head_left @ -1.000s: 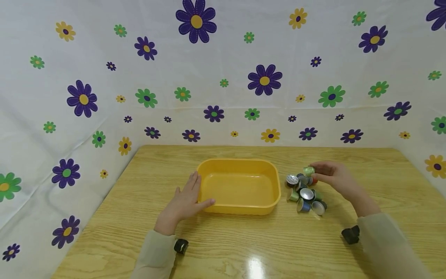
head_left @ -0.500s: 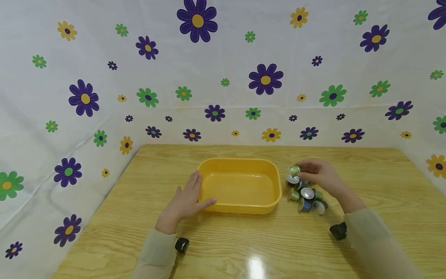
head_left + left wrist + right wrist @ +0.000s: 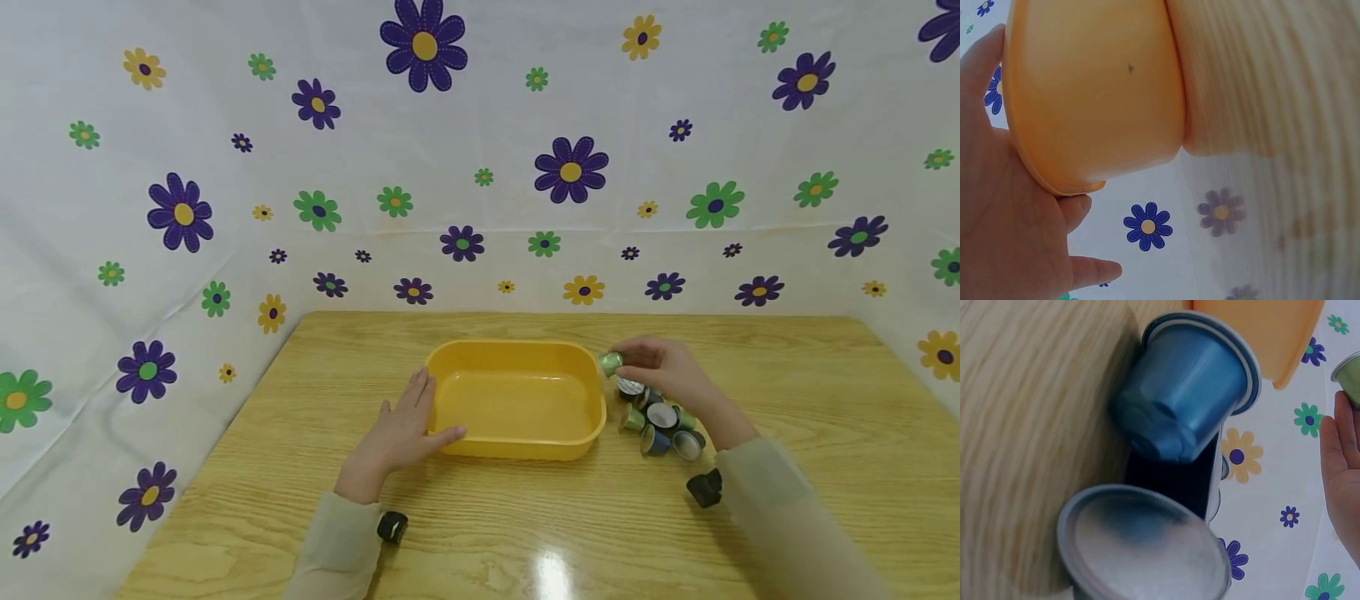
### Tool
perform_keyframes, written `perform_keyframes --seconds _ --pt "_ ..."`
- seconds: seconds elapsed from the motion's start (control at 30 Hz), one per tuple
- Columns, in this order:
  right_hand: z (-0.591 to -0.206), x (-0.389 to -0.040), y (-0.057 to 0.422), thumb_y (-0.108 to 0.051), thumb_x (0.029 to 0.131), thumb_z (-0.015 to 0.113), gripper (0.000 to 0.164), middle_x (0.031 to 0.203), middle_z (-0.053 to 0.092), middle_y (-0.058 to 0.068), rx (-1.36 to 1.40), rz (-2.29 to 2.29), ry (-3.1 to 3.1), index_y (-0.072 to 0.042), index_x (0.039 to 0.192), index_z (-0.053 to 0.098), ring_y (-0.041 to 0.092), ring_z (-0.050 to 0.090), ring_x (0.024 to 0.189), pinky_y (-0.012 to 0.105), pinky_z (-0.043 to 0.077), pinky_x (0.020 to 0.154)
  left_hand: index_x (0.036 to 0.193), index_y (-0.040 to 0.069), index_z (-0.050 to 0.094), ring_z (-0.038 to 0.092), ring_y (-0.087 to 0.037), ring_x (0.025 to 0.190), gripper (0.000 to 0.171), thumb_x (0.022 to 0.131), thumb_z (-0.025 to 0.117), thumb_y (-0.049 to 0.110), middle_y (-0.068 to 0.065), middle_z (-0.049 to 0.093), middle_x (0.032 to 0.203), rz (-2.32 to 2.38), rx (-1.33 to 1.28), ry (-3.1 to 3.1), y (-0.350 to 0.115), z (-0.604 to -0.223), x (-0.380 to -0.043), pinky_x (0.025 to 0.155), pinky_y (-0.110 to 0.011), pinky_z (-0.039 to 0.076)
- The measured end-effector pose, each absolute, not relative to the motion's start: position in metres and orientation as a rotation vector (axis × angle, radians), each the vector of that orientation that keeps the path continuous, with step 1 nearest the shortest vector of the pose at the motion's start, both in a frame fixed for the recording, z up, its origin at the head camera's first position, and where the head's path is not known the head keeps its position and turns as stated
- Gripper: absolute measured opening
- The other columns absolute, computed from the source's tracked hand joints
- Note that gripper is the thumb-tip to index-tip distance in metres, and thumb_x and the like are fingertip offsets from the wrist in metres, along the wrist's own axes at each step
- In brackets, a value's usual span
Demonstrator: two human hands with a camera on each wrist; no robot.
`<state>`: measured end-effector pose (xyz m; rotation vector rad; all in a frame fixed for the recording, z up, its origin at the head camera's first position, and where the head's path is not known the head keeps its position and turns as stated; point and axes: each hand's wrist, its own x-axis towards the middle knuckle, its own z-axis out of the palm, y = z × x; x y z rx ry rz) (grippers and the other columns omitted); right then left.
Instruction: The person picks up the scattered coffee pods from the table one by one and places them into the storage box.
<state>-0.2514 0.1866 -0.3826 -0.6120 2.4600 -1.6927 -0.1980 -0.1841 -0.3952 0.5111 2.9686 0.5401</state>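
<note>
A green coffee capsule [image 3: 611, 363] is pinched between the thumb and fingers of my right hand [image 3: 667, 371], beside the right rim of the yellow basin [image 3: 517, 451]. In the right wrist view that green capsule [image 3: 1350, 375] shows at the right edge, at the fingertips. My left hand [image 3: 397, 429] rests on the basin's left rim, fingers straight and thumb over the near corner. The left wrist view shows the palm against the basin's outer wall [image 3: 1097, 94]. Below my right hand lies a pile of used-looking capsules, among them a silver-lidded one [image 3: 662, 415] and a blue one [image 3: 655, 441].
The basin stands on a wooden table [image 3: 480, 517]. Behind and beside the table hangs a white flowered cloth [image 3: 465, 175]. Close to the right wrist camera are a blue capsule [image 3: 1191, 381] and a silver-lidded capsule [image 3: 1144, 550].
My right hand has carried the green capsule leftward from over the back of the pile to the basin's right rim. The left hand and basin have stayed in place.
</note>
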Motion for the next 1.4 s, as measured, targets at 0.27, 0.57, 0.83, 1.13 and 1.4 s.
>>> perform_keyframes --seconds 0.27,0.57,0.83,1.13,1.4 --pt "-0.383 -0.256 0.177 -0.015 0.083 0.063 0.039 0.108 0.057 0.019 -0.641 -1.715 2.421 0.005 0.114 0.053 0.013 0.057 0.093 0.026 0.046 0.078 0.139 -0.005 0.008 0.001 -0.027 0.133 0.096 0.081 0.045 0.061 -0.016 0.001 0.146 0.535 0.496 2.968 -0.184 -0.395 -0.198 0.095 -0.062 0.012" --pt "-0.385 -0.258 0.168 -0.013 0.083 0.063 0.037 0.106 0.058 0.018 -0.646 -1.741 2.393 0.004 0.114 0.053 0.015 0.058 0.092 0.027 0.046 0.079 0.139 -0.005 0.009 0.001 -0.026 0.133 0.096 0.081 0.044 0.063 -0.016 0.000 0.146 0.534 0.502 2.972 -0.185 -0.399 -0.199 0.094 -0.063 0.012" --pt "-0.386 -0.262 0.160 -0.017 0.083 0.063 0.037 0.105 0.059 0.016 -0.647 -1.733 2.406 0.002 0.114 0.055 0.016 0.058 0.092 0.027 0.046 0.079 0.140 -0.004 0.007 0.001 -0.026 0.133 0.097 0.080 0.044 0.063 -0.015 -0.001 0.146 0.535 0.492 2.970 -0.185 -0.400 -0.200 0.094 -0.063 0.011" --pt "-0.385 -0.261 0.147 -0.016 0.083 0.063 0.037 0.106 0.059 0.015 -0.656 -1.779 2.360 0.001 0.115 0.055 0.017 0.058 0.092 0.030 0.046 0.080 0.140 -0.005 0.008 0.001 -0.026 0.133 0.097 0.080 0.045 0.063 -0.015 0.000 0.146 0.528 0.487 2.970 -0.185 -0.399 -0.200 0.094 -0.063 0.011" --pt "-0.390 -0.265 0.137 -0.011 0.083 0.063 0.034 0.103 0.060 0.014 -0.717 -1.792 2.333 0.003 0.113 0.056 0.019 0.058 0.091 0.030 0.047 0.079 0.140 -0.005 0.009 0.001 -0.026 0.133 0.096 0.080 0.045 0.062 -0.016 0.000 0.146 0.548 0.489 2.970 -0.185 -0.398 -0.200 0.095 -0.063 0.011"
